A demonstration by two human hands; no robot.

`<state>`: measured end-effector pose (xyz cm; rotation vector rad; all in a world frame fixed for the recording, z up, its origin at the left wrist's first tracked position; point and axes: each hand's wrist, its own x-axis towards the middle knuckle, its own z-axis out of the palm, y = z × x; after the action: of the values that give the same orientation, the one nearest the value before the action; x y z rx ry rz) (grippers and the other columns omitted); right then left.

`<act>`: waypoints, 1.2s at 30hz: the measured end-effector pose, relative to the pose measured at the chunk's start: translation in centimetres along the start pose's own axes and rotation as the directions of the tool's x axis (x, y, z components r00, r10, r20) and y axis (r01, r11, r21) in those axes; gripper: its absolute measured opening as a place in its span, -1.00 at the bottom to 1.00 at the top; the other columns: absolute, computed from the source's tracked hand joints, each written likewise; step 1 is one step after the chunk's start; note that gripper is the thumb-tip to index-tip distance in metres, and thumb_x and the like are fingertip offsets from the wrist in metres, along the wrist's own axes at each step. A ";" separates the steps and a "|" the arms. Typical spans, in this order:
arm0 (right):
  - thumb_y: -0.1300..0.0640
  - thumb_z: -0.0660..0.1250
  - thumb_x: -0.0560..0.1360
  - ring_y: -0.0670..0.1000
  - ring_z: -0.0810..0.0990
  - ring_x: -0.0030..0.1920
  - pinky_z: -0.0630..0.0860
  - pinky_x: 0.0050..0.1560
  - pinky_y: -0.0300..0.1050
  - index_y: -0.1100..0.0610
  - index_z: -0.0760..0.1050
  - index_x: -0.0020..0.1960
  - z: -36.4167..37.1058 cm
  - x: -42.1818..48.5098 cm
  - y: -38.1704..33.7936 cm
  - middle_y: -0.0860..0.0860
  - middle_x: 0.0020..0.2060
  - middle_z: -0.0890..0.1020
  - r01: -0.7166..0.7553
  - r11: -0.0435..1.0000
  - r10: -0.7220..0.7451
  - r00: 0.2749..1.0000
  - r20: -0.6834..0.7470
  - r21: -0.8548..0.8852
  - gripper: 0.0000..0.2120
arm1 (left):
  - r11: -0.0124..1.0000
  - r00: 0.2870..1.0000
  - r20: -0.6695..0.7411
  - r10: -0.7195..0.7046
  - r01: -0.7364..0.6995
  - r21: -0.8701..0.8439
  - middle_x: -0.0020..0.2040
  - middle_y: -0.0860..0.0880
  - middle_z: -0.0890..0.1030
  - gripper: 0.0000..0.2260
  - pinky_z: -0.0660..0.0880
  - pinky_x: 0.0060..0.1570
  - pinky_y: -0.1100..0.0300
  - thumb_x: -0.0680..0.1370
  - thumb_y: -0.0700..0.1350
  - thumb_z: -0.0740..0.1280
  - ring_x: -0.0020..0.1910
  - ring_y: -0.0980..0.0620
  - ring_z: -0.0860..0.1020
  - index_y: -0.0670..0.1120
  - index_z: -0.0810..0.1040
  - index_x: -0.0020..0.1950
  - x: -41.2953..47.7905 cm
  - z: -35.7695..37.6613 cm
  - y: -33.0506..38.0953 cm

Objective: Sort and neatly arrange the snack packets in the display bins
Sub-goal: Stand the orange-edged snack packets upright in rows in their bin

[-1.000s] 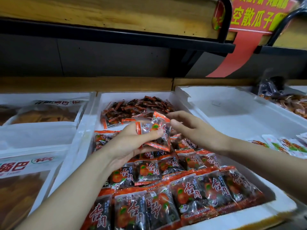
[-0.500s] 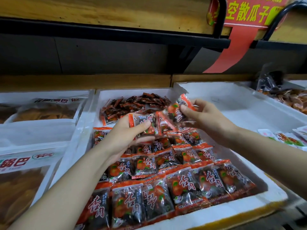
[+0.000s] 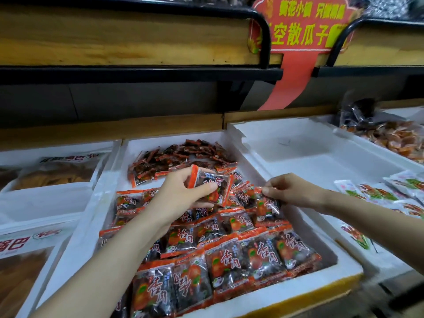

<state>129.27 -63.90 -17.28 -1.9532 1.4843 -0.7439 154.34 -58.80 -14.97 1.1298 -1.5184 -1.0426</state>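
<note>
A wooden shelf (image 3: pixel 114 42) spans the top of the frame, with a red sign (image 3: pixel 305 26) at upper right. At centre, a white foam bin (image 3: pixel 339 274) holds rows of snack packets (image 3: pixel 229 249), partly hidden by the left forearm. A pile of smaller packets (image 3: pixel 183 154) lies at its back. The left hand (image 3: pixel 181 196) grips a lifted packet (image 3: pixel 213 187). To its right and apart from it, the right hand (image 3: pixel 291 191) pinches the top edge of another packet (image 3: pixel 267 207).

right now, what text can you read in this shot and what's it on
"空散瓜子": red sign on the upper shelf; the line above it is too blurred to read.
"杏肉": snack packets, in red brush script.
"锅巴", first character cut off: bag label, lower left.
Fine print on the packets: too small to read.
</note>
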 end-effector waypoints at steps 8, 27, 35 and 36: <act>0.08 0.27 0.57 -0.13 0.43 -0.27 0.29 -0.27 -0.34 0.06 0.48 -0.21 1.8 0.8 0.3 -0.11 -0.33 0.51 0.136 0.924 -0.100 0.988 0.115 -0.358 -0.82 | 0.998 0.998 -0.035 -0.058 0.058 -0.009 0.06 -0.33 0.59 -0.72 0.62 -0.21 0.21 0.51 -0.21 0.40 -0.08 -0.03 0.68 -0.32 0.49 0.16 -0.2 1.0 -0.3; -0.05 0.30 0.52 -0.15 0.51 -0.30 0.47 -0.18 -0.23 0.06 0.56 -0.08 5.8 -1.7 -10.5 -0.04 -0.28 0.57 0.352 0.908 -0.365 0.931 0.016 0.227 -0.81 | 0.930 0.958 -0.172 0.229 -0.163 0.329 -0.03 0.15 0.64 -0.78 0.51 -0.22 0.40 0.50 -0.14 0.42 -0.19 0.27 0.62 0.09 0.56 0.10 -3.7 -2.4 0.6; -0.09 0.28 0.52 -0.04 0.55 -0.31 0.50 -0.25 -0.12 0.21 0.53 0.04 8.9 2.8 -13.3 0.08 -0.27 0.58 0.326 0.944 -0.322 0.945 -0.062 0.059 -0.65 | 0.766 0.949 -0.169 0.265 -0.101 0.635 0.06 0.28 0.50 -0.66 0.45 0.01 0.44 0.50 -0.11 0.41 -0.04 0.31 0.53 0.21 0.41 0.16 -6.4 -8.4 -1.3; -0.08 0.28 0.53 -0.05 0.51 -0.31 0.44 -0.27 -0.17 0.23 0.51 0.06 9.4 3.7 -13.5 0.06 -0.27 0.55 0.309 0.951 -0.306 0.948 -0.083 0.028 -0.64 | 0.704 0.959 -0.135 0.248 -0.083 0.705 0.08 0.27 0.48 -0.67 0.41 0.13 0.39 0.51 -0.08 0.41 0.03 0.32 0.49 0.21 0.42 0.17 -6.9 -9.4 -1.8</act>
<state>145.72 -63.52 -13.64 -2.1740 1.2082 -0.9858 164.71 -53.31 -16.25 1.5156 -1.8429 -0.1670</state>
